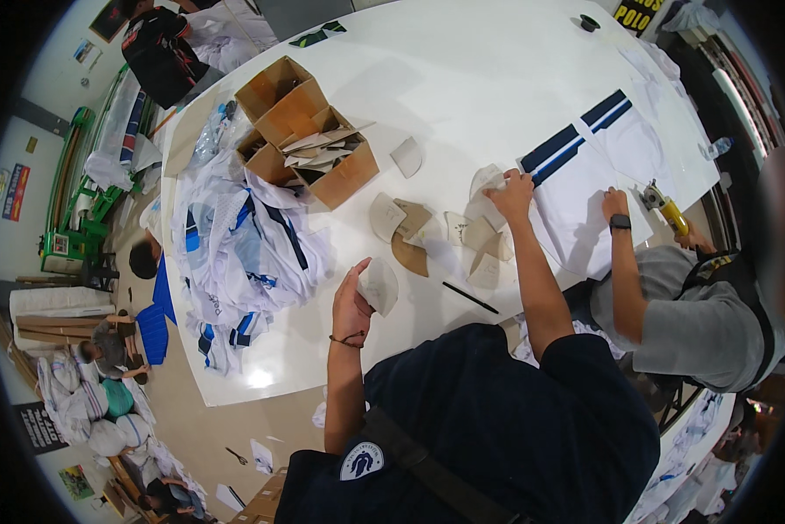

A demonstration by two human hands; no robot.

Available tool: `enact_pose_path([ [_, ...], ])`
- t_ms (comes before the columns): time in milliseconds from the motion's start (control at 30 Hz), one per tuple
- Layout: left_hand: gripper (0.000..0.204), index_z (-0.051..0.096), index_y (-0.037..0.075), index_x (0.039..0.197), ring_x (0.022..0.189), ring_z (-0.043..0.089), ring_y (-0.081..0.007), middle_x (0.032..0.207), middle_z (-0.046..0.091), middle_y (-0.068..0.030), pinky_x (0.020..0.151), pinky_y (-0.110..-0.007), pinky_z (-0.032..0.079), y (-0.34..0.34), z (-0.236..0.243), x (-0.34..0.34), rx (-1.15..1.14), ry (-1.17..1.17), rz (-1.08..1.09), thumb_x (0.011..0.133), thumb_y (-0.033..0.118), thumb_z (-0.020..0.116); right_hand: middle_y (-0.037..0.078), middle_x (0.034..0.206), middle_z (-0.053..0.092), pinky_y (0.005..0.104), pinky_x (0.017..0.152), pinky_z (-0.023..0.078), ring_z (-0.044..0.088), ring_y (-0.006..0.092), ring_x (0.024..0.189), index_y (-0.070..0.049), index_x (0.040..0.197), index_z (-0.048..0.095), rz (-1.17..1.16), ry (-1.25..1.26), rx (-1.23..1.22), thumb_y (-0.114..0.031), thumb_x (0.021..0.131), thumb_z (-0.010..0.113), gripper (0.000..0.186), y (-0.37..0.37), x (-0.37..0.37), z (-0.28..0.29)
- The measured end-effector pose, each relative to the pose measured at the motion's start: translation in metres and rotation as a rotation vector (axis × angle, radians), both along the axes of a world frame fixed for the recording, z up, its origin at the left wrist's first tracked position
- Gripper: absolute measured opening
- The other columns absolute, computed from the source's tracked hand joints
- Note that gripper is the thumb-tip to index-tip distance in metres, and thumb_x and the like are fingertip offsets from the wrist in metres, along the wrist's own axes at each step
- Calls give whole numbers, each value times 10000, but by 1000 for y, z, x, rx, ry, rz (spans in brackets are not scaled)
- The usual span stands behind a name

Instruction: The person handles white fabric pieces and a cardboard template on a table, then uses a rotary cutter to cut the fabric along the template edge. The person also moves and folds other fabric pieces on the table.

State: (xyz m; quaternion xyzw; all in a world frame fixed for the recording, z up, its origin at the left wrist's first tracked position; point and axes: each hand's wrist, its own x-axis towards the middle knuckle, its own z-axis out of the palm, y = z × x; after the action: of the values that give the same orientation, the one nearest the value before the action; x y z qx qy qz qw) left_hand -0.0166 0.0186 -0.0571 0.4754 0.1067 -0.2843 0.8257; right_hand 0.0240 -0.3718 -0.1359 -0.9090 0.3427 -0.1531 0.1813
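My left hand (351,307) grips a pale, round-edged card pattern piece (378,286) between thumb and fingers, above the near part of the white table. Farther out and to the right, my right hand (511,194) pinches another pale curved card piece (485,182). Between my hands lie several loose pattern pieces in white and brown card, among them a brown curved piece (409,255) and a folded-looking tan one (479,232). A single grey-white piece (406,157) rests by itself beyond them. A black pen (470,297) lies close to my body.
Open cardboard boxes (344,175), one full of card pieces, stand left of centre. Beside them spreads a heap of white and blue garments (235,244). At right a co-worker (698,314) touches white fabric (576,210) and holds a yellow-handled cutting tool (672,216).
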Motion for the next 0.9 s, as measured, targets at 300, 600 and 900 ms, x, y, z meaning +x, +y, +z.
enact_pose_path([
  [300, 457, 533, 18, 1363, 1120, 622, -224, 1272, 603, -99, 909, -394, 529, 11, -13, -11, 26, 33, 41, 1036, 332, 480, 71, 802, 653, 236, 574, 455, 608, 100, 682, -9, 1198, 564, 346, -379, 1021, 5, 908, 568, 290, -3, -24, 31],
  [600, 453, 550, 16, 1343, 1121, 619, -223, 1259, 611, -101, 908, -400, 528, -4, -2, -4, 62, 40, -4, 1020, 332, 514, 68, 958, 655, 265, 660, 481, 592, 127, 795, -38, 1210, 615, 82, -655, 617, 9, 912, 529, 314, -45, -61, 54],
  [900, 463, 543, 12, 1343, 1115, 622, -222, 1257, 611, -99, 901, -409, 535, -5, -6, -7, 69, 49, -16, 1017, 340, 518, 142, 861, 680, 368, 750, 521, 661, 254, 814, -46, 1289, 548, 62, -407, 383, -30, 867, 635, 432, -54, -67, 29],
])
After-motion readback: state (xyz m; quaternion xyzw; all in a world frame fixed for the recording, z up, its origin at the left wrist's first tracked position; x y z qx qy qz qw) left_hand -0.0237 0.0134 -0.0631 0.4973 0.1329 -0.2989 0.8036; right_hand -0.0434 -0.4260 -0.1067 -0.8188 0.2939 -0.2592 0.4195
